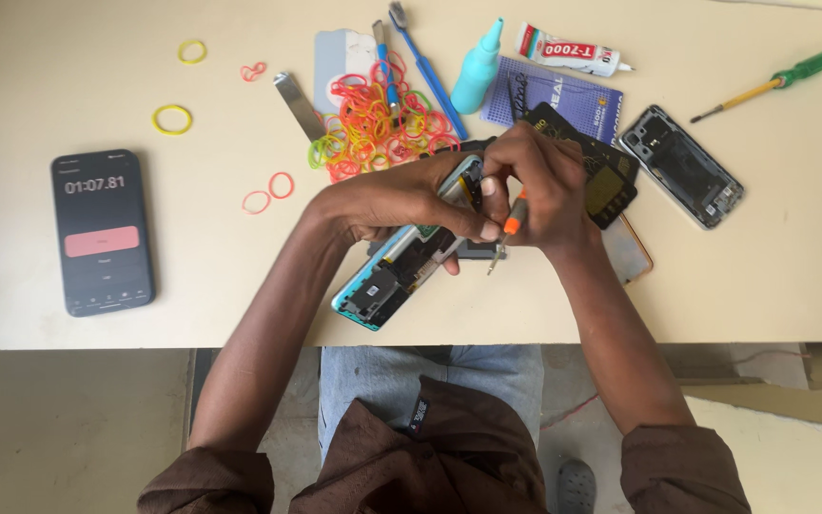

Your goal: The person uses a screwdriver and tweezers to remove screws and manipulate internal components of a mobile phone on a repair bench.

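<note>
My left hand (401, 195) grips an opened phone (382, 281) with a teal frame, its back removed and its inner boards showing, tilted over the table's front edge. My right hand (544, 186) holds a small screwdriver with an orange collar (514, 217), its thin tip pointing down beside the phone. The fingertips of both hands meet at the phone's upper end. Which part they pinch there is hidden by the fingers.
A black phone (102, 230) showing a running timer lies at left. Behind my hands are a pile of coloured rubber bands (373, 124), a metal pry tool (297, 103), blue brushes (425, 62), a teal bottle (478, 71), a glue tube (568, 49), a phone frame (682, 164) and a green screwdriver (773, 84).
</note>
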